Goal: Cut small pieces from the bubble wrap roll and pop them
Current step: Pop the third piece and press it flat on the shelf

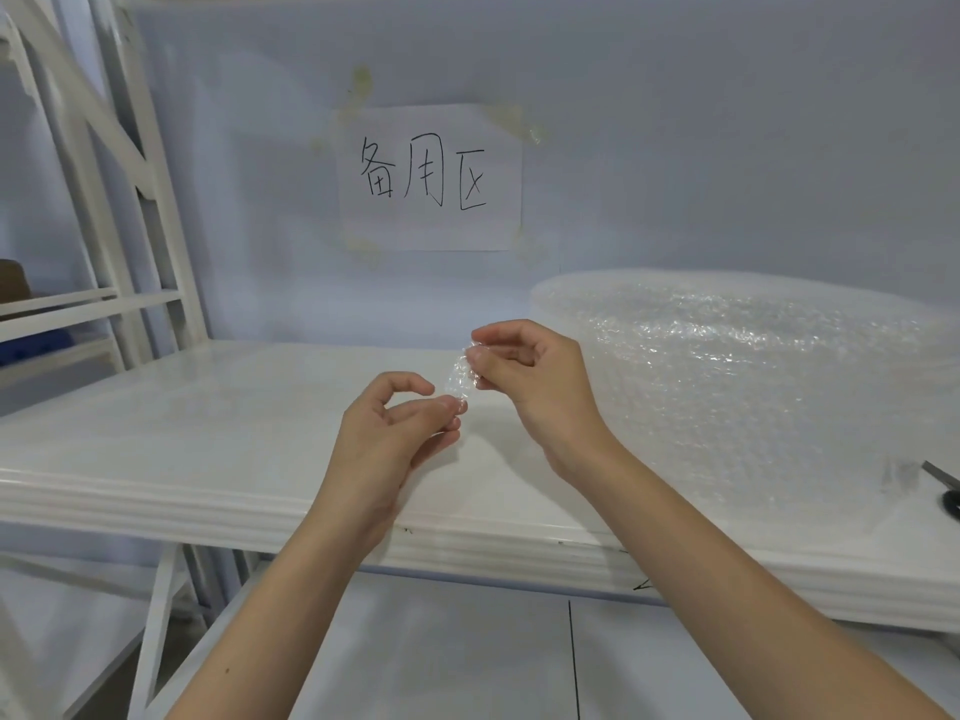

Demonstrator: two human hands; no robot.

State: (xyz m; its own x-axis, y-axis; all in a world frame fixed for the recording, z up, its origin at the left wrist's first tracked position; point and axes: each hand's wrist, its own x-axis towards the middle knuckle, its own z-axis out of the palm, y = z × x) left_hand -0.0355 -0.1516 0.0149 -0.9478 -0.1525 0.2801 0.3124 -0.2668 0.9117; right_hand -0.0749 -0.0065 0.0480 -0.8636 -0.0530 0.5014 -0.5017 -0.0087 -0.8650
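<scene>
Fingers [448,407] of the left hand [384,433] pinch the lower end of a small clear scrap of bubble wrap [460,379], thumb against fingertip, while the right hand [530,376] pinches its upper end the same way, so the scrap hangs stretched between the two hands, held up above the glossy white worktop [208,433]. Both grips are narrow, closed on the plastic, with the spare fingers loosely curled. The big translucent roll of bubble wrap [727,376] lies on the worktop just to the right of the hands, and a pair of dark-handled scissors [943,485] lies beyond it at the frame's right edge (only partly in view). Cutting looks finished for this scrap, and the popping step seems to be in hand. Next, I judge, each thumb must find an unburst cell and squeeze it flat, shifting along the scrap; whether any cells are already burst cannot be told.
</scene>
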